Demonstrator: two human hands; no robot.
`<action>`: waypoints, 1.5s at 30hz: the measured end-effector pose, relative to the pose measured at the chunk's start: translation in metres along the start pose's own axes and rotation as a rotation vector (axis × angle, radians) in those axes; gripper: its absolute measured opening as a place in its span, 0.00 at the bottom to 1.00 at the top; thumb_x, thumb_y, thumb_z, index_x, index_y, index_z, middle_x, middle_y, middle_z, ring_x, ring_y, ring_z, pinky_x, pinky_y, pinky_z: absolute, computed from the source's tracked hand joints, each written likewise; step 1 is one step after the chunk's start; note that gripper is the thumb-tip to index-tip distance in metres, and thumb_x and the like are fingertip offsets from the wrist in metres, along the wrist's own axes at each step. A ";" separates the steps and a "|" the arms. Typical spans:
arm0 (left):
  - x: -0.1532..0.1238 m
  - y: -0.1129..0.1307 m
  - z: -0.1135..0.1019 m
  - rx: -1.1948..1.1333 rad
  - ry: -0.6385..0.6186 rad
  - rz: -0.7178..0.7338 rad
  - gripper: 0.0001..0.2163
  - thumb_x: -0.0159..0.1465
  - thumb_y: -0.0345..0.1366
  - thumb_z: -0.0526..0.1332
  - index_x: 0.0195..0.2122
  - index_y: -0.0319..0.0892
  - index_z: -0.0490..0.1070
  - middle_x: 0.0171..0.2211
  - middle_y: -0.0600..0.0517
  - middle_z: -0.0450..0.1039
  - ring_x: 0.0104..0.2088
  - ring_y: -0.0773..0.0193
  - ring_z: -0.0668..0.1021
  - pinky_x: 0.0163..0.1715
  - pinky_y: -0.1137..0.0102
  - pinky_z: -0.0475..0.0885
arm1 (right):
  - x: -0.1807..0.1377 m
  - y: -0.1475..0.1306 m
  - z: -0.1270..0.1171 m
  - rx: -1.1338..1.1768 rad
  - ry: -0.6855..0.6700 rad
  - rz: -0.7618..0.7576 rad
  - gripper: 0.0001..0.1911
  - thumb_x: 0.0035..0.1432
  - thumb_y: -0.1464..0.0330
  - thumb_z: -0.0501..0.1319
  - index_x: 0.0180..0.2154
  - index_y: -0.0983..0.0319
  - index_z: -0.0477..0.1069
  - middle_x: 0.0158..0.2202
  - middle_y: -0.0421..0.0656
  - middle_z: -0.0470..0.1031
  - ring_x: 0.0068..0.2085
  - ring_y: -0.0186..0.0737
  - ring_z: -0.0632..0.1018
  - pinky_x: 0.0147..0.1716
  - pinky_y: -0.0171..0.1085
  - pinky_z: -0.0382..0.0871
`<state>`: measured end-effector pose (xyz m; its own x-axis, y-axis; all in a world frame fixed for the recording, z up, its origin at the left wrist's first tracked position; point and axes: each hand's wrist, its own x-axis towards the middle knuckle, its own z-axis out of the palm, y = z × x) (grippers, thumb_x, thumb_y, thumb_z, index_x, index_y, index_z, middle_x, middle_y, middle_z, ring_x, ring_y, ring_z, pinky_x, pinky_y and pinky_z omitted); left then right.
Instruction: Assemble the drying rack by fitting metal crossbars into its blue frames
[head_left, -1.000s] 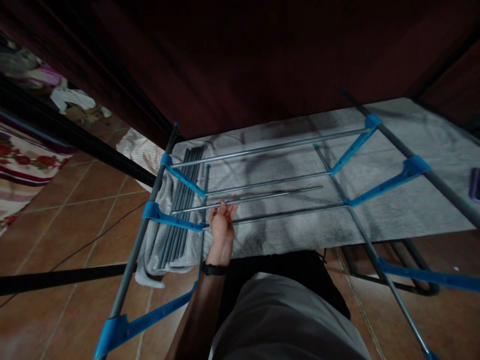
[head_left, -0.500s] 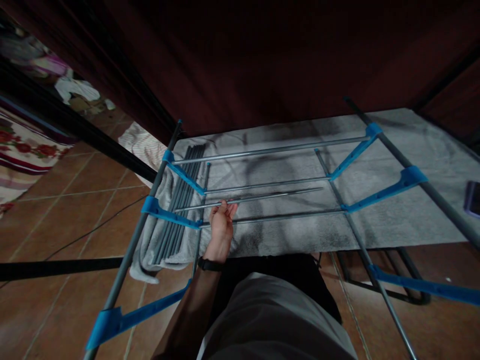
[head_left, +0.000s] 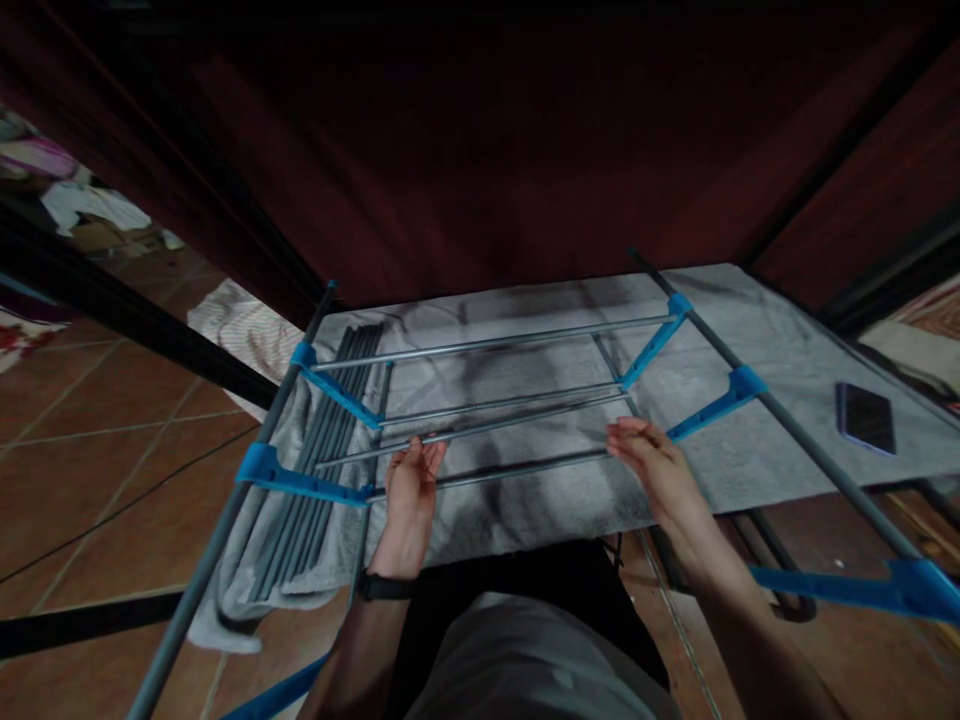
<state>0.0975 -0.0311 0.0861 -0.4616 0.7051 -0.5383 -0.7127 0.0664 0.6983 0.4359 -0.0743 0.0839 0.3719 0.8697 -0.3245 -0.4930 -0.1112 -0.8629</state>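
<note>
My left hand (head_left: 410, 482), with a dark band at the wrist, pinches a thin grey metal rod (head_left: 491, 428) near its left part. The rod runs slantwise between the crossbars of a rack frame (head_left: 487, 346) made of grey tubes with blue plastic brackets (head_left: 306, 478). Its right end lies close to the right-hand bracket (head_left: 651, 342); whether it touches cannot be told. My right hand (head_left: 651, 460) is beside the right end of the front crossbar (head_left: 525, 467), fingers extended and close together, with no rod visible in it.
A bundle of several grey tubes (head_left: 322, 450) lies on the grey cloth-covered table (head_left: 517, 520) at left. A phone (head_left: 866, 418) rests on the cloth at right. Dark red curtain fabric (head_left: 480, 160) hangs behind. A cable (head_left: 135, 503) crosses the tiled floor.
My right hand has come into view at the right side of the frame. My left hand keeps hold of the rod, whose right end now sits nearer the right bracket. The view has shifted right.
</note>
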 end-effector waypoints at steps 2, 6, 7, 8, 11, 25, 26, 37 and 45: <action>0.000 -0.001 -0.001 -0.006 -0.006 0.001 0.14 0.65 0.22 0.62 0.24 0.42 0.67 0.23 0.55 0.75 0.27 0.67 0.81 0.40 0.67 0.83 | 0.008 0.011 -0.004 0.015 0.003 0.083 0.09 0.54 0.73 0.71 0.38 0.58 0.78 0.37 0.42 0.84 0.39 0.40 0.85 0.41 0.36 0.85; -0.001 -0.006 -0.004 -0.015 -0.016 0.005 0.14 0.62 0.22 0.65 0.24 0.42 0.66 0.26 0.55 0.77 0.28 0.65 0.83 0.40 0.65 0.83 | 0.034 0.026 -0.006 0.153 0.045 0.236 0.08 0.54 0.75 0.67 0.36 0.58 0.75 0.37 0.45 0.85 0.38 0.41 0.87 0.40 0.36 0.86; 0.000 -0.007 -0.004 -0.015 -0.015 0.003 0.14 0.62 0.22 0.66 0.24 0.42 0.66 0.26 0.54 0.77 0.29 0.64 0.83 0.40 0.64 0.83 | 0.041 0.027 -0.006 0.187 0.050 0.246 0.08 0.54 0.75 0.67 0.36 0.58 0.74 0.37 0.46 0.85 0.39 0.41 0.87 0.42 0.38 0.86; 0.000 -0.007 -0.005 -0.015 -0.015 -0.003 0.14 0.62 0.22 0.66 0.24 0.42 0.67 0.27 0.54 0.77 0.29 0.63 0.83 0.40 0.64 0.83 | 0.049 0.027 -0.006 0.215 0.051 0.242 0.09 0.54 0.75 0.67 0.36 0.58 0.73 0.37 0.46 0.85 0.39 0.42 0.87 0.45 0.40 0.86; -0.001 -0.007 -0.004 -0.018 -0.018 -0.025 0.14 0.61 0.22 0.67 0.23 0.42 0.66 0.26 0.54 0.78 0.29 0.63 0.83 0.41 0.63 0.83 | 0.066 0.025 -0.005 0.271 0.024 0.185 0.12 0.53 0.78 0.68 0.35 0.57 0.71 0.34 0.42 0.83 0.39 0.42 0.87 0.49 0.43 0.85; -0.002 -0.005 -0.003 -0.007 -0.087 -0.060 0.12 0.57 0.20 0.69 0.25 0.41 0.69 0.27 0.53 0.79 0.29 0.63 0.84 0.44 0.62 0.83 | 0.103 0.031 0.005 0.246 0.078 0.248 0.09 0.63 0.76 0.62 0.33 0.57 0.70 0.32 0.40 0.82 0.36 0.35 0.86 0.45 0.36 0.85; -0.002 -0.004 -0.002 -0.007 -0.081 -0.051 0.12 0.57 0.20 0.69 0.26 0.41 0.70 0.27 0.53 0.79 0.29 0.63 0.84 0.43 0.62 0.83 | 0.105 0.033 0.004 0.244 0.091 0.254 0.09 0.63 0.77 0.62 0.32 0.58 0.70 0.31 0.39 0.82 0.34 0.35 0.85 0.43 0.35 0.85; 0.005 0.011 0.005 0.025 -0.108 0.066 0.04 0.68 0.29 0.62 0.35 0.39 0.74 0.33 0.49 0.82 0.37 0.61 0.85 0.48 0.62 0.81 | 0.118 0.041 0.010 0.270 0.201 0.364 0.14 0.65 0.81 0.56 0.32 0.57 0.70 0.26 0.38 0.79 0.27 0.34 0.82 0.34 0.34 0.86; 0.006 0.018 0.003 0.134 -0.208 0.269 0.13 0.65 0.45 0.69 0.39 0.40 0.75 0.38 0.46 0.84 0.42 0.58 0.86 0.49 0.61 0.78 | 0.119 0.045 0.011 0.217 0.249 0.366 0.15 0.61 0.80 0.55 0.33 0.55 0.73 0.25 0.36 0.79 0.28 0.35 0.82 0.36 0.34 0.85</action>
<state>0.0833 -0.0241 0.0970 -0.4966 0.8372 -0.2290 -0.4984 -0.0590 0.8650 0.4490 0.0293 0.0111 0.3067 0.6481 -0.6971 -0.7694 -0.2623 -0.5824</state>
